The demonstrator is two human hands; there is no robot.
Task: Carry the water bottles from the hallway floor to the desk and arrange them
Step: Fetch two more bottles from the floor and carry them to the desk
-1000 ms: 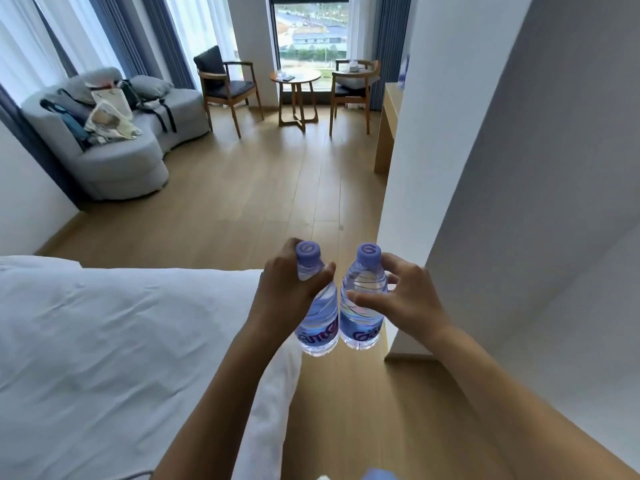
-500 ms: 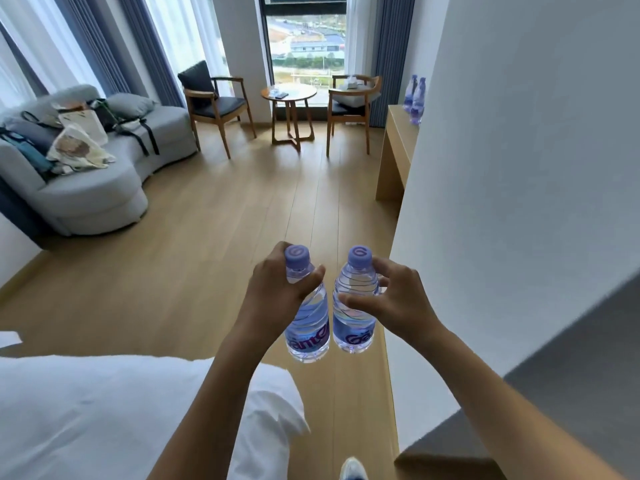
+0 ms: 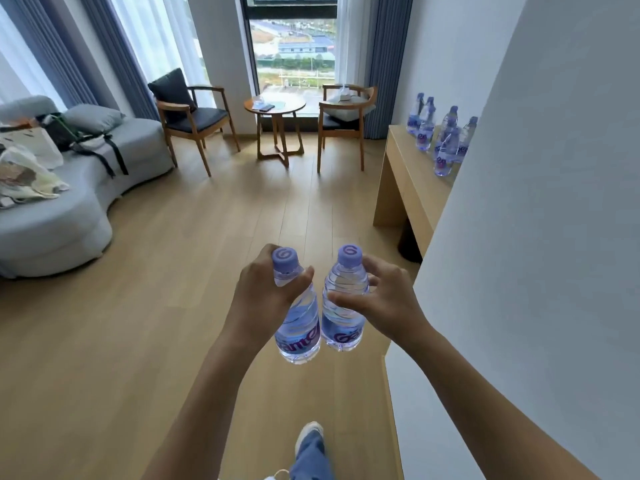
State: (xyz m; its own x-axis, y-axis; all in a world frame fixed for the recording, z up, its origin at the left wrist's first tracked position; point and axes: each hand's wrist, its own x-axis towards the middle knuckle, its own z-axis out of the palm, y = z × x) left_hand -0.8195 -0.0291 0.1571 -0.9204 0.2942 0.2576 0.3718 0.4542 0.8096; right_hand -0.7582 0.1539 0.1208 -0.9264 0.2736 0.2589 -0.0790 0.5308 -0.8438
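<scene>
My left hand (image 3: 265, 289) grips a clear water bottle (image 3: 298, 327) with a purple cap near its neck. A second identical water bottle (image 3: 344, 317) is held upright in my right hand (image 3: 384, 299). The two bottles hang side by side, almost touching, above the wooden floor. Ahead on the right stands a light wooden desk (image 3: 401, 168) against the wall. Several matching bottles (image 3: 443, 140) stand upright in a cluster on its top, partly hidden by the white wall corner (image 3: 519, 237).
A grey sofa (image 3: 69, 209) with bags lies at left. Two wooden chairs (image 3: 194, 116) (image 3: 343, 119) flank a small round table (image 3: 275, 109) before the window. A dark bin (image 3: 410, 242) sits under the desk. My foot (image 3: 310, 441) steps on the plank floor.
I have walked forward past the white bed, which has dropped out of view. The desk and its bottles have come into sight on the right. Both hands keep their bottles.
</scene>
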